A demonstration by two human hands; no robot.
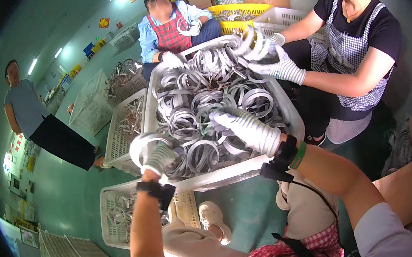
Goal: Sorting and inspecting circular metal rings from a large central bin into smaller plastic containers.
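Observation:
My left hand (159, 158), in a striped white work glove, is closed on a silvery metal ring (139, 145) above the near left corner of a big white plastic crate (211, 178). Loose metal rings (204, 155) fill the crate in a tangled heap. Over the middle of this heap reaches my right hand (249, 129), gloved likewise. Its fingers stretch toward the left, apart from one another, and I see no ring gripped in them. Whether the fingertips touch the rings below cannot be made out.
Two seated co-workers handle rings: one gloved hand (280, 68) at right, another (190, 27) at the far side. A third person (30, 105) stands left. White baskets (127, 132) of metal parts stand left of the crate, a yellow crate (227, 27) behind. My shoe (214, 219) is below.

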